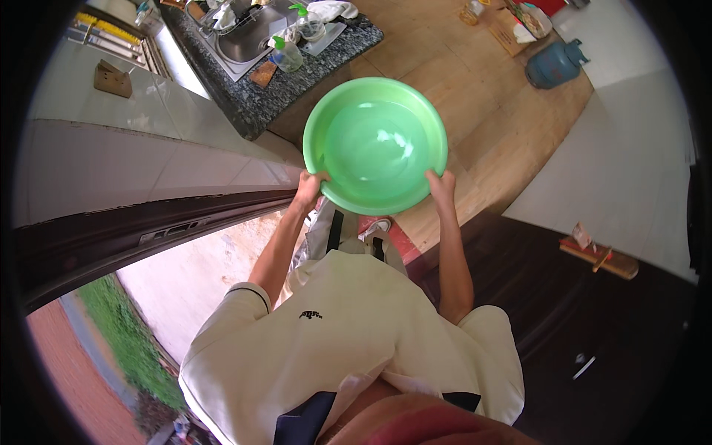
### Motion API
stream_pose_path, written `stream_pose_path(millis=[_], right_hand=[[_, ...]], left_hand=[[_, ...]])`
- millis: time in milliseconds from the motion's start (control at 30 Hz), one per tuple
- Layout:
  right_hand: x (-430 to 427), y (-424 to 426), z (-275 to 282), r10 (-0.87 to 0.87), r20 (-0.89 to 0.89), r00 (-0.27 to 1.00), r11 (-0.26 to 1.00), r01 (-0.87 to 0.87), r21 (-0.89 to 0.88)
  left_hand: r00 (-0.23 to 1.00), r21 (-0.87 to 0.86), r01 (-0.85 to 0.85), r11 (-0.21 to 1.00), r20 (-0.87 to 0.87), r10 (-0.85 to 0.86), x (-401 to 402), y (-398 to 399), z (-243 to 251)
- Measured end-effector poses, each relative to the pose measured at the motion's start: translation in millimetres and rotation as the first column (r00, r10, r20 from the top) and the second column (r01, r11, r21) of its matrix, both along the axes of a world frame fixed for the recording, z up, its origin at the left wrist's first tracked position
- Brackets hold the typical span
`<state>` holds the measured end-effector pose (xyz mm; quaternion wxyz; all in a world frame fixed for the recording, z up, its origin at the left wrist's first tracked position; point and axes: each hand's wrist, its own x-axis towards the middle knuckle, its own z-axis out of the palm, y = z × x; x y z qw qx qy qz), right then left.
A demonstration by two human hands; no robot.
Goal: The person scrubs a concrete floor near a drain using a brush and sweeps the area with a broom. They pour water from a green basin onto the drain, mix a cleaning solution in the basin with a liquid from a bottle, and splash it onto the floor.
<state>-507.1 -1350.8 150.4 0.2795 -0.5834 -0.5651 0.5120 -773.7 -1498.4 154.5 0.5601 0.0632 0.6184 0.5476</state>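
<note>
A round green plastic basin (375,194) is held out in front of my body, with what looks like clear water inside. My left hand (311,186) grips its near left rim, the thumb over the edge. On the near right rim, my right hand (442,183) is closed in the same way. The fingers under the rim are mostly hidden. Just beyond the basin, to the left, is a granite counter (239,105) with a stainless steel sink (242,44).
Pump bottles (287,55) with green tops stand by the sink. A dark door frame (167,222) runs close on the left, beside a tiled wall. A blue gas cylinder (550,65) stands on the tiled floor (489,111) at the far right. A dark door (545,311) lies to the right.
</note>
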Motion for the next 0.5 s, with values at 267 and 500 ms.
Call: stream_pose_path(millis=[267, 500], right_hand=[[-49.0, 84.3, -7.0, 0.041, 0.011, 0.999, 0.998, -0.040, -0.053], [-91.3, 170.1, -1.3, 0.117, -0.069, 0.991, 0.984, -0.125, -0.128]], left_hand=[[0.991, 0.110, -0.108, 0.988, -0.061, 0.115, -36.6, 71.6, -4.0], [0.984, 0.077, -0.174, 0.982, 0.048, 0.170, -68.4, 141.6, 9.4]])
